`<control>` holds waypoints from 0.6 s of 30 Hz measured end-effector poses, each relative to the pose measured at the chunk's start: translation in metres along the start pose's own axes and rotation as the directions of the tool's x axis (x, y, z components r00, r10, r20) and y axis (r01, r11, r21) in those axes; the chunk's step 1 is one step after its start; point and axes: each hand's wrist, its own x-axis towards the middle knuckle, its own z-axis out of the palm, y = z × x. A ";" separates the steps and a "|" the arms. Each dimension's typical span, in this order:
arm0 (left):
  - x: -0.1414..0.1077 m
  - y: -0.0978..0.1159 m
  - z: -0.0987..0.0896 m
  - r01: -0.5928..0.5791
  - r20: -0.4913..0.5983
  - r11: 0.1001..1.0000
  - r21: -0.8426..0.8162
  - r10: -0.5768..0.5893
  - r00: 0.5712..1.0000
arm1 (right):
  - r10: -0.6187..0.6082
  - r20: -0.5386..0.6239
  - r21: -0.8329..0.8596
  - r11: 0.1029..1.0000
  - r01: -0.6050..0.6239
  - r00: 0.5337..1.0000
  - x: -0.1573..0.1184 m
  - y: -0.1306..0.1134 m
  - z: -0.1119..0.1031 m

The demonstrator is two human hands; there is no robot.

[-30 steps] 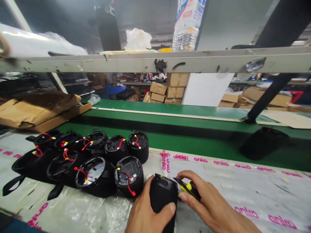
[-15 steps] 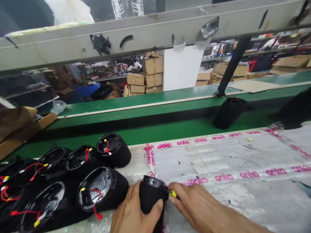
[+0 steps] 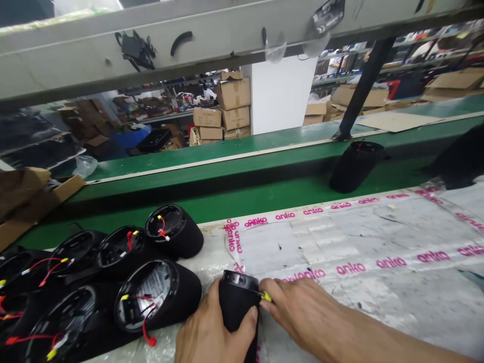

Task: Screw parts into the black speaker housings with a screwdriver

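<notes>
My left hand (image 3: 215,330) is wrapped round a black, cloth-covered cylindrical speaker housing (image 3: 238,305), with the thumb on its near side. The housing stands nearly upright, and a glossy rim with small holes rings its top. From the right, my right hand (image 3: 298,307) pinches a small yellow-handled tool (image 3: 266,296) against the housing just below that rim. The tool's exact kind cannot be made out, since my fingers cover most of it. Left of my left hand lies another housing (image 3: 185,292), tilted, its open end showing red wires with yellow and red connectors.
Several similar housings (image 3: 177,229) crowd the left side. One more housing (image 3: 355,166) stands on the green conveyor (image 3: 264,194) beyond the bench. Pink-lettered tape crosses the bench covering (image 3: 378,237). A grey beam (image 3: 227,33) spans overhead, and a cardboard box (image 3: 64,194) sits at far left.
The camera view has shifted slightly. Both hands keep their hold on the housing and the yellow-handled tool, with the tool still against the housing's right side.
</notes>
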 end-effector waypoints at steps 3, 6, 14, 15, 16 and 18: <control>-0.001 0.002 0.001 -0.002 -0.024 0.999 0.032 0.003 1.000 | -0.008 -0.019 -0.064 0.998 0.007 1.000 -0.001 0.000 0.000; -0.001 0.004 0.001 -0.017 -0.050 0.999 0.048 0.019 0.999 | -0.042 -0.063 -0.119 0.992 0.034 0.997 -0.001 0.003 0.001; 0.005 0.010 -0.003 0.020 0.020 0.997 0.080 -0.022 1.000 | -0.177 -0.112 -0.258 0.955 0.143 0.978 0.006 0.014 0.006; 0.006 0.010 -0.004 0.033 0.027 0.995 0.089 -0.035 0.999 | -0.189 -0.099 -0.271 0.950 0.156 0.977 0.006 0.015 0.007; 0.007 0.010 -0.004 0.046 0.031 0.994 0.102 -0.050 0.998 | -0.200 -0.090 -0.285 0.944 0.168 0.976 0.007 0.016 0.007; 0.007 0.010 -0.003 0.062 0.041 0.990 0.123 -0.067 0.997 | -0.239 -0.062 -0.306 0.929 0.210 0.969 0.007 0.017 0.004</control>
